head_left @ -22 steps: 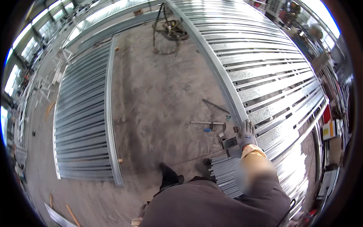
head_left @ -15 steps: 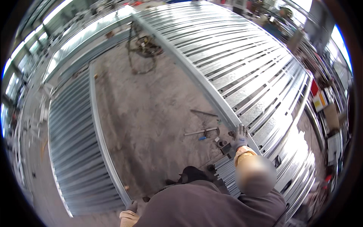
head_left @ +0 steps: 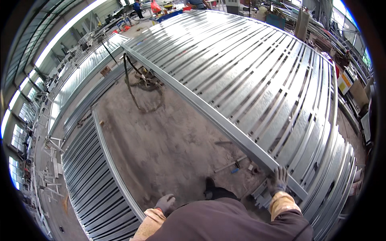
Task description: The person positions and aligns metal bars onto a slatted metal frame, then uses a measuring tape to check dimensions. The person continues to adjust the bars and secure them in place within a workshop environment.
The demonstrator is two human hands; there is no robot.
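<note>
My right hand, in a grey glove, rests on the near end of a silvery metal rail, fingers stretched out and a little apart. That rail edges a large raised panel of metal slats on my right. My left hand, gloved too, hangs over the floor beside the rail of a lower slatted panel. Its fingers are loosely bent and apart, with nothing visible in them, and it does not touch the rail.
Hoses or cables lie coiled on the concrete floor between the panels. Near my right hand, a clamp-like bar tool and a blue-handled tool lie on the floor. Stacked metal profiles stand right. A person is far off.
My left hand has come off the left panel's rail and moved inward to the right. My right hand stays on the right rail. The view has shifted, showing more of the far hall.
</note>
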